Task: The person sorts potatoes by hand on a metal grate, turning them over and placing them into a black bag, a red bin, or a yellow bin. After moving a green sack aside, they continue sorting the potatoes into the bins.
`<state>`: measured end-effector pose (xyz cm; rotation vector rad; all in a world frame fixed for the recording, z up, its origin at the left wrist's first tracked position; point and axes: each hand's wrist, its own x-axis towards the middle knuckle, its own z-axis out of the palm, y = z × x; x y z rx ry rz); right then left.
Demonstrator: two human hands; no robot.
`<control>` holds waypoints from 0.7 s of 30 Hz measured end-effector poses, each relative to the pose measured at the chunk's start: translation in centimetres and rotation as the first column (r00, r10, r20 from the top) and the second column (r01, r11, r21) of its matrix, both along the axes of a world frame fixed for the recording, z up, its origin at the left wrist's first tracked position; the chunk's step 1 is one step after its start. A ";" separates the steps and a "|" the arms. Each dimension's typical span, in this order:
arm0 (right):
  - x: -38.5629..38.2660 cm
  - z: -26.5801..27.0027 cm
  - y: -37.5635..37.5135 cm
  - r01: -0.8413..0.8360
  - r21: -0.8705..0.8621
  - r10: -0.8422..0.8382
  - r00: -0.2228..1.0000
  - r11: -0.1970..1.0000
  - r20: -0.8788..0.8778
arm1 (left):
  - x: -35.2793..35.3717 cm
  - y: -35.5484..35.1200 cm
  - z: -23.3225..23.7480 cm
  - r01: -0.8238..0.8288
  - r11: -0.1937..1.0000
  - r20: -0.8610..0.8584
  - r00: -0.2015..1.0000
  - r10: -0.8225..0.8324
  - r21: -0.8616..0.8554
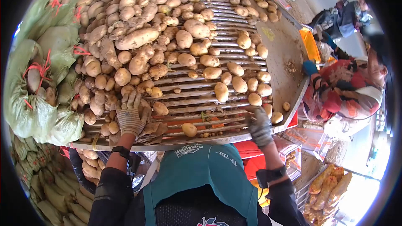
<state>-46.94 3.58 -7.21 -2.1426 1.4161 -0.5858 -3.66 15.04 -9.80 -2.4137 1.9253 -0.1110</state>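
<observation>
My left hand (130, 115), in a striped work glove, lies at the near edge of the potato pile (125, 29). Its fingers stretch forward and rest against potatoes, not wrapped round one; crumpled brown material (154, 133) lies beside it. At the near right of the slatted sorting table (188, 113), my right hand (260, 127) wears a similar glove and is smeared by motion. Close to its fingertips lie a few potatoes (254, 99). Whether anything is in that hand is hidden. A single potato (189, 129) sits on the slats between my hands.
Green mesh sacks (46, 113) tied with red string crowd the left side. A metal side ledge (280, 54) borders the slats on the right. Another person in a patterned top (335, 92) is beyond it, with a blue-gloved hand (310, 67) at the rim. Filled sacks (331, 188) stand lower right.
</observation>
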 end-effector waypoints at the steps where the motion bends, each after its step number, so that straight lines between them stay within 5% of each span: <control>1: 3.0 -0.7 -1.1 -0.097 -0.098 0.105 0.991 0.990 0.078 | 0.1 0.0 0.0 0.010 1.000 -0.023 1.000 -0.010 -0.008; 4: 11.5 1.2 -3.9 -0.386 -0.098 0.383 0.923 0.917 -0.049 | 0.4 0.2 0.0 0.007 1.000 -0.060 0.998 -0.007 -0.009; 6: 16.2 1.1 -5.9 -0.442 -0.053 0.424 0.883 0.895 -0.204 | 0.5 0.2 -0.3 0.015 1.000 -0.063 0.998 -0.016 -0.019; 11: 24.9 0.6 -14.2 -0.420 -0.155 0.352 0.874 0.894 -0.336 | 0.5 0.0 0.2 -0.021 1.000 -0.106 0.994 0.022 0.018; 14: 28.7 -0.2 -19.5 -0.413 -0.009 0.395 0.877 0.911 -0.274 | 0.6 0.0 0.1 -0.017 0.999 -0.112 0.993 0.020 0.030; 17: 30.8 -0.6 -21.0 -0.334 0.042 0.316 0.833 0.942 -0.455 | 0.6 0.0 0.1 -0.033 0.998 -0.110 0.993 0.038 0.050; 19: 31.0 -3.8 -20.5 -0.325 -0.199 0.163 0.809 0.925 -0.564 | 0.6 0.0 0.0 -0.036 0.998 -0.111 0.993 0.041 0.042; 21: 30.7 -4.2 -20.3 -0.299 -0.209 0.138 0.818 0.931 -0.559 | 0.6 0.0 0.1 -0.034 0.999 -0.138 0.990 0.036 0.019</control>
